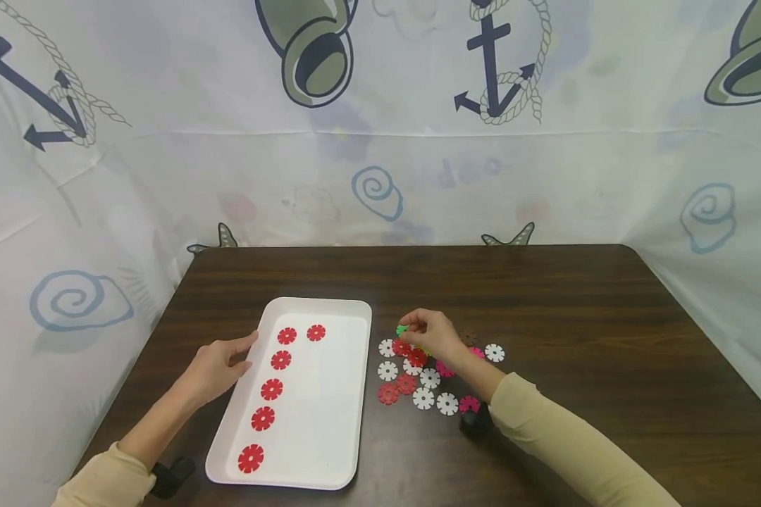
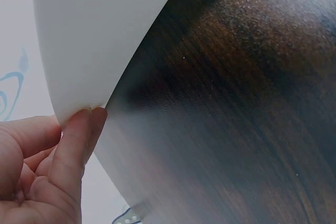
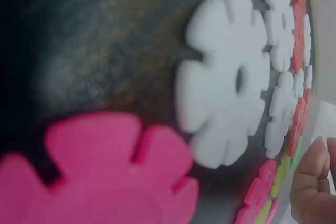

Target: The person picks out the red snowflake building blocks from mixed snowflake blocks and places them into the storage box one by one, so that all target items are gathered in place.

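Green disc is seen at fingertips of right hand; whether pinched cannot be told. White tray is set left of that grip, its outer rim pinched by left hand.

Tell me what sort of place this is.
Probably a staged tabletop workspace, perhaps set up for filming: a dark wood-grain table stands before a creased nautical-print backdrop, and a white tray sits on it beside loose notched discs.
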`<state>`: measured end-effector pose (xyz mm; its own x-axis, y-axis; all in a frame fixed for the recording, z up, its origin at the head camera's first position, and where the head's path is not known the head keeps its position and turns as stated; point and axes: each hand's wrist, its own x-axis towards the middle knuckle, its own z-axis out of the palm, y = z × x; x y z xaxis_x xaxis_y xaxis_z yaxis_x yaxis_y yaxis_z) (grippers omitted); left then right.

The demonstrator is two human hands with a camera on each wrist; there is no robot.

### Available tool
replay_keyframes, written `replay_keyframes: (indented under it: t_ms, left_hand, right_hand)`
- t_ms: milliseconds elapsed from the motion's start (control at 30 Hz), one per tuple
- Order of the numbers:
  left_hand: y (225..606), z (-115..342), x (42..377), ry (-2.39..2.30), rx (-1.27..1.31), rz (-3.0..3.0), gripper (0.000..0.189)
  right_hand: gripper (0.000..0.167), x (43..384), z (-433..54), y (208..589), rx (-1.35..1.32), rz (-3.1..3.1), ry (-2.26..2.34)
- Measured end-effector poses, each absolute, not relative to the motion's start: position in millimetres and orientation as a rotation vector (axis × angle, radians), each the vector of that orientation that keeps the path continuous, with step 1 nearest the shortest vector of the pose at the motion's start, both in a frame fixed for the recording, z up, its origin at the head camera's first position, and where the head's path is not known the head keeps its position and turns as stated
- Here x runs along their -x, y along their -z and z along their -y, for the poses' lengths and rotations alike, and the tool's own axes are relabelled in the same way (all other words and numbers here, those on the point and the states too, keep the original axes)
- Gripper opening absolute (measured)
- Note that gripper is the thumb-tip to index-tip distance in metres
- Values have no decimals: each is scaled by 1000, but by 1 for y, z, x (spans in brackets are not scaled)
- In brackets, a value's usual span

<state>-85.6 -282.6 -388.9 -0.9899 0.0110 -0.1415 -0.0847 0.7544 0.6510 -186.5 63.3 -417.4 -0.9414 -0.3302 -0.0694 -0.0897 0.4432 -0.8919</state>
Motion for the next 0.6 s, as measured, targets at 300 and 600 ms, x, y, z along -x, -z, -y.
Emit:
replay_keyframes:
  t_ms: [300, 600]
  left_hand:
    - [388, 283, 86, -1057, 53, -2817, 60]
    - [389, 283, 86, -1060, 38, -2823, 60]
  right_hand:
    - [22, 186, -61, 417, 462, -2511, 1333]
    - [22, 187, -58, 419, 477, -2638, 1166]
